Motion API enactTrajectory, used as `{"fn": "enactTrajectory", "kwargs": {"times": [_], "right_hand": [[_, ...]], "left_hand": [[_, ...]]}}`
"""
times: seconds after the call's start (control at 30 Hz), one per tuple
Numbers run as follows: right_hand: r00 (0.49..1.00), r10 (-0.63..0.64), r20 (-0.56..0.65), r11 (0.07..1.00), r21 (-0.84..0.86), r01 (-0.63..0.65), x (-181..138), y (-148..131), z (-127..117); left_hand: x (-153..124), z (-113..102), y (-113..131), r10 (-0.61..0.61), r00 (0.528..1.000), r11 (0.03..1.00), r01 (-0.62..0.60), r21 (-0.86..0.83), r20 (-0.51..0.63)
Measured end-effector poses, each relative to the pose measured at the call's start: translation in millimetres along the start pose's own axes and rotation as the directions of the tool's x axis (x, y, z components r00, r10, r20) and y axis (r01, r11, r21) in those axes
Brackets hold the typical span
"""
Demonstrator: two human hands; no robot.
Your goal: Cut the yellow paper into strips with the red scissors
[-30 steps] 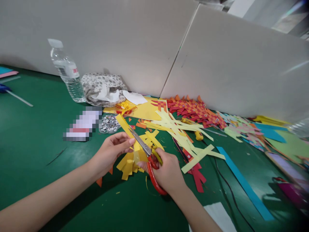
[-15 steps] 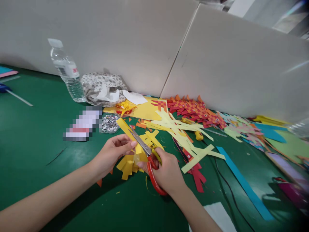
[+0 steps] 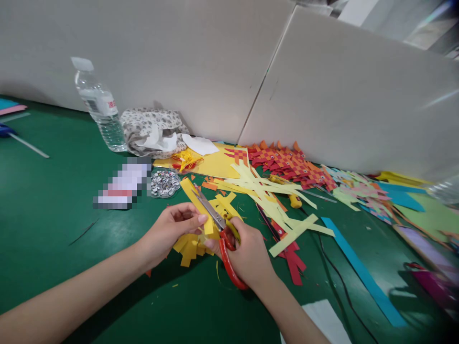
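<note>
My left hand (image 3: 171, 228) pinches a yellow paper strip (image 3: 195, 201) that sticks up and away from me. My right hand (image 3: 249, 255) grips red-handled scissors (image 3: 219, 235), whose metal blades lie along the strip. Under both hands sits a heap of cut yellow strips (image 3: 190, 243) on the green table (image 3: 53, 210).
A water bottle (image 3: 100, 107), a patterned cloth (image 3: 152, 129) and a dish of googly eyes (image 3: 164, 182) stand at the back left. Pale yellow strips (image 3: 265, 191), woven red-orange paper fish (image 3: 290, 162), a blue strip (image 3: 362, 272) and a black cable (image 3: 340, 286) lie to the right.
My left hand has slid slightly down and toward me along the yellow strip, and the strip has shifted toward the scissors. My right hand has barely moved.
</note>
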State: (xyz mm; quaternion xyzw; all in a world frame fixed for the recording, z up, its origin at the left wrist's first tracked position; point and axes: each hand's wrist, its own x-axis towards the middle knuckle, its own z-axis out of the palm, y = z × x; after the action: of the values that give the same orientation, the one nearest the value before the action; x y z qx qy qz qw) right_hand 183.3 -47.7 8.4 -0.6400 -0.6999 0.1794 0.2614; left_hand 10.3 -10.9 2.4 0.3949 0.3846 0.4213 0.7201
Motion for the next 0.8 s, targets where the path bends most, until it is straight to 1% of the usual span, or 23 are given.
{"fn": "enactTrajectory", "kwargs": {"times": [0.13, 0.2, 0.43, 0.63, 0.8], "right_hand": [[0.998, 0.035, -0.058, 0.995, 0.091, -0.03, 1.4, 1.7, -2.5], [0.997, 0.051, -0.062, 0.995, 0.094, -0.045, 2.3, 2.4, -3.0], [0.999, 0.043, 0.012, 0.991, -0.127, -0.041, 0.7, 1.3, 1.4], [0.997, 0.046, 0.056, 0.989, -0.142, -0.038, -0.5, 0.2, 0.9], [0.998, 0.024, 0.057, 0.992, -0.123, -0.017, -0.3, -1.9, -0.9]], "left_hand": [[0.0, -1.0, -1.7, -0.023, 0.999, 0.999, 0.023, -0.024, -0.038], [0.3, -1.8, -2.5, -0.033, 0.998, 0.999, 0.032, -0.03, -0.058], [1.0, -1.8, -2.1, -0.025, 0.995, 0.999, 0.022, -0.03, -0.092], [1.1, -2.9, -2.4, -0.003, 0.998, 0.999, 0.0, -0.038, -0.068], [1.2, -2.7, -2.2, -0.011, 0.999, 0.998, 0.009, -0.066, -0.038]]}}
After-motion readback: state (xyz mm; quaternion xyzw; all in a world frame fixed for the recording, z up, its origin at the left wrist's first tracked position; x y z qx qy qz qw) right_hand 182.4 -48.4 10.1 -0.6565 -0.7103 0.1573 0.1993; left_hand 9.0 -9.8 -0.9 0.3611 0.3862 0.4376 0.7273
